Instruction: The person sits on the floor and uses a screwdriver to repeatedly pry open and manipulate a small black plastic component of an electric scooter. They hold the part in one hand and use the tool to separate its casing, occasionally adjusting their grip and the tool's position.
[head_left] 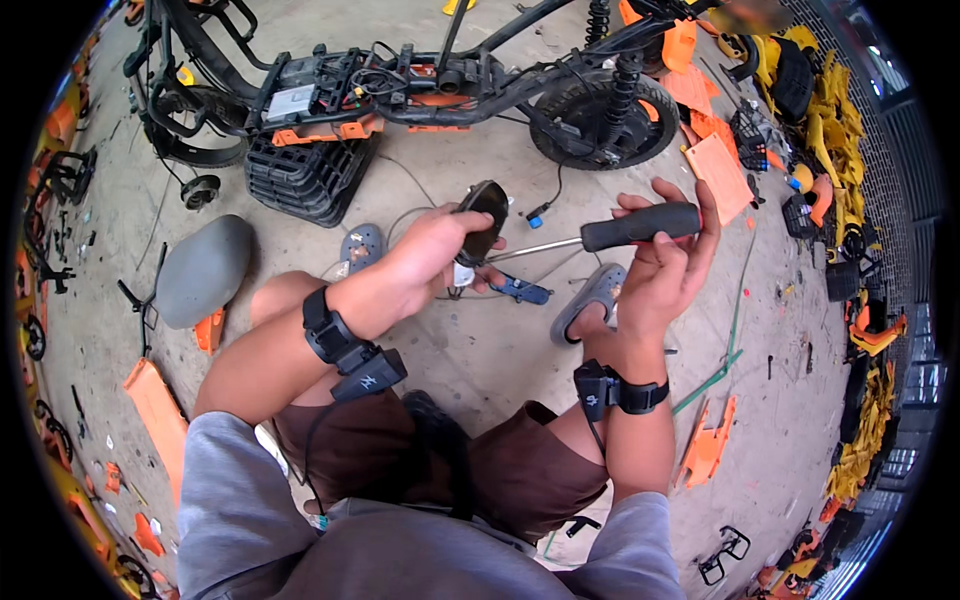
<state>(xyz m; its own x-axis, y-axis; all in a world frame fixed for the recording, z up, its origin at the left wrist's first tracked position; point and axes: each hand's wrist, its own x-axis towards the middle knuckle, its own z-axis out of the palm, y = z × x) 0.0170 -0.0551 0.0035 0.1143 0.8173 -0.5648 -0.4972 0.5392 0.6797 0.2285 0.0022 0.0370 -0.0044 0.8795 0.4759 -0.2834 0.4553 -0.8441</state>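
Observation:
My left hand (432, 250) grips a dark, glossy oval part (484, 212), its thumb pressed on the face. What this part is, I cannot make out. My right hand (668, 275) is closed around the black handle of a screwdriver (622, 232), whose far end has some red on it. The metal shaft points left, and its tip reaches the lower side of the oval part; the exact contact is hidden by my left fingers. A small whitish piece (464, 274) shows under the oval part. Just beyond is a dark blue flat piece (522, 289).
Ahead stands a stripped electric scooter frame (400, 95) with a black crate (305, 178) beneath it. A cable with a blue-ended connector (536, 220) lies nearby. A grey seat (205, 270) and orange panels (158, 412) lie left; yellow parts (835, 140) pile up right.

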